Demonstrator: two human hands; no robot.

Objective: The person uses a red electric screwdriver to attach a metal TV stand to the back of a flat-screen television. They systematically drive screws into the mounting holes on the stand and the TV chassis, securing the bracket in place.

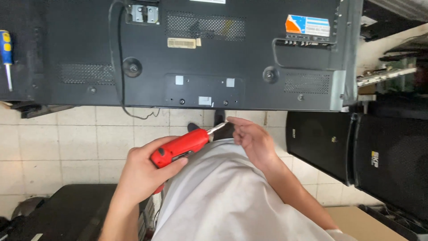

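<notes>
My left hand (141, 172) grips a red electric screwdriver (180, 148) in front of my white shirt (227, 196), its metal bit (217, 128) pointing up and to the right. The fingers of my right hand (250, 139) pinch the tip of that bit. Both hands hover just below the near edge of a large black television back panel (187, 53), which lies flat and fills the top of the view. Neither hand touches the panel.
A yellow-and-blue hand screwdriver (6, 56) lies on the panel's far left. A black cable (119, 80) runs down the panel. Black speaker cabinets (356, 147) stand at the right on the pale tiled floor (67, 143). A dark case (67, 209) sits at bottom left.
</notes>
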